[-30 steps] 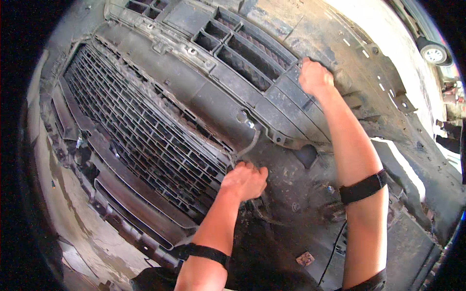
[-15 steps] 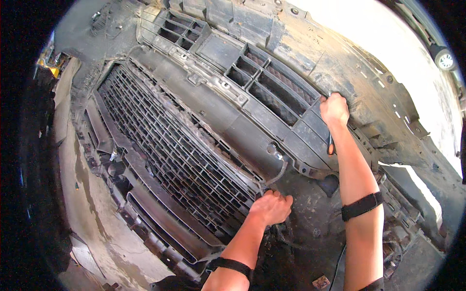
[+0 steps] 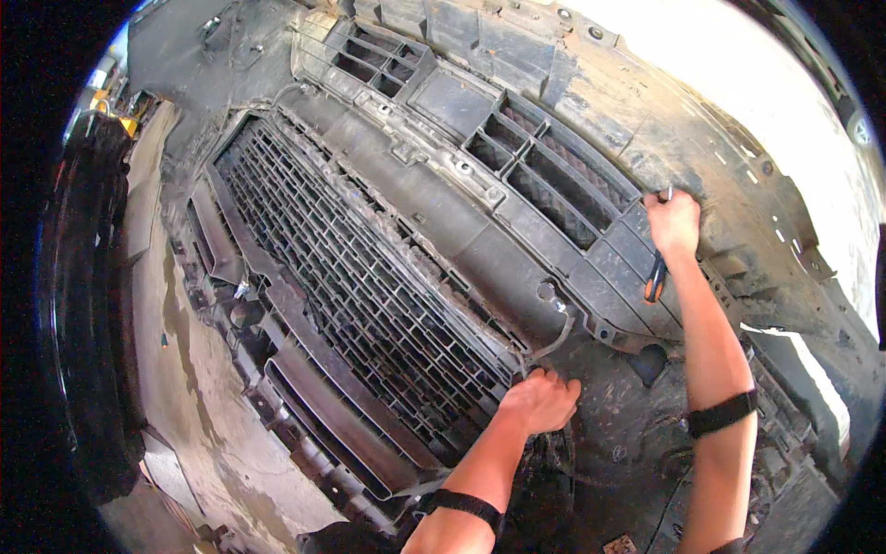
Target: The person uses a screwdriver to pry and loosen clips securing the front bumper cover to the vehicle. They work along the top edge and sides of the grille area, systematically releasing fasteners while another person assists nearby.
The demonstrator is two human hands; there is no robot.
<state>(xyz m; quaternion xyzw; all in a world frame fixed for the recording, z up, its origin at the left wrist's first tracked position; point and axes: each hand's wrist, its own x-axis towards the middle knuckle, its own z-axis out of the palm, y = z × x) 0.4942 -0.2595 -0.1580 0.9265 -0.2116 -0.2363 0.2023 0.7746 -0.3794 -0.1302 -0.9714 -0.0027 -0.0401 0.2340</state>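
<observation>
One orange-and-black tool (image 3: 654, 283) ran lengthwise toward the wearer in the curled right hand (image 3: 674, 224), the nearer one, by the bumper's (image 3: 448, 205) vent (image 3: 565, 175) corner, while the left hand (image 3: 540, 403) bunched at the grille's (image 3: 369, 277) right corner, its grip hidden.

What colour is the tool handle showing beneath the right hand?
The handle is black and orange, shown in the head view.
</observation>
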